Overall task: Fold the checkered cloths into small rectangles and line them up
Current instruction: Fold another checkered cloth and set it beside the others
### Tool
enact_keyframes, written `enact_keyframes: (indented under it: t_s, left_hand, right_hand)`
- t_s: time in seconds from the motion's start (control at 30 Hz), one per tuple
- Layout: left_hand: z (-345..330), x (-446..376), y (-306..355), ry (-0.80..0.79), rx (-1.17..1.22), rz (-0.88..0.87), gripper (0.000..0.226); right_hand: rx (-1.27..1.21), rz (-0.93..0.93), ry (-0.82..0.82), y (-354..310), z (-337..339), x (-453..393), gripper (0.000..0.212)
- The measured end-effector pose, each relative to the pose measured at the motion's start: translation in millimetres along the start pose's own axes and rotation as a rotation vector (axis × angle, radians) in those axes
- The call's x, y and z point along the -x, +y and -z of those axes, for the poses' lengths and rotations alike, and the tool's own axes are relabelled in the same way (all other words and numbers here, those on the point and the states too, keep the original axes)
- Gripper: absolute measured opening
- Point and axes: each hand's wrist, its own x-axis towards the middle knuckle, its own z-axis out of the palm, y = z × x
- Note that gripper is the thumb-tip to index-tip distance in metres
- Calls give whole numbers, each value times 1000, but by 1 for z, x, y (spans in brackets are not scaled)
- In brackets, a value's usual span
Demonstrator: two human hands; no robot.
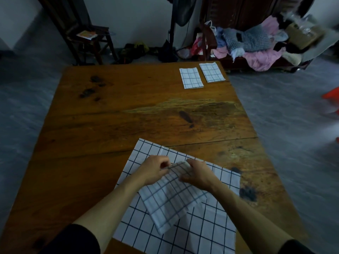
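two white checkered cloth rectangles (201,75) sit finished at the brown wooden table's (110,116) far right corner; left hand (156,171) and right hand (199,174) pinch a third, half-folded cloth (170,198) over an unfolded one (165,235).

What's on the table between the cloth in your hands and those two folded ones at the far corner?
Nothing but bare wooden table, stained and scratched, as the head view shows. It separates the half-folded cloth from the two folded cloths.

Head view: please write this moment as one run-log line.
both hands: left hand, right hand pinch half-folded checkered cloth | under it: flat cloth | done: two folded cloths
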Motion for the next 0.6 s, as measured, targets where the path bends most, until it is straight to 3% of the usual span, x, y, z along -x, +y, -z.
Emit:
enact_keyframes:
  t_s: [0.17,0.23,0.4,0.6]
  left_hand:
    - [0,19,-19,95,188,93,5]
    - [0,26,-25,126,221,107,9]
    - [2,38,-28,170,241,144,9]
    - [1,48,-30,302,240,34,12]
  right_hand:
    - [93,-81,-20,15,-3,7,6]
    - [76,-82,28,14,-4,8,10]
    - [163,52,164,-3,1,7,21]
    - [307,201,284,-12,-11,10,5]
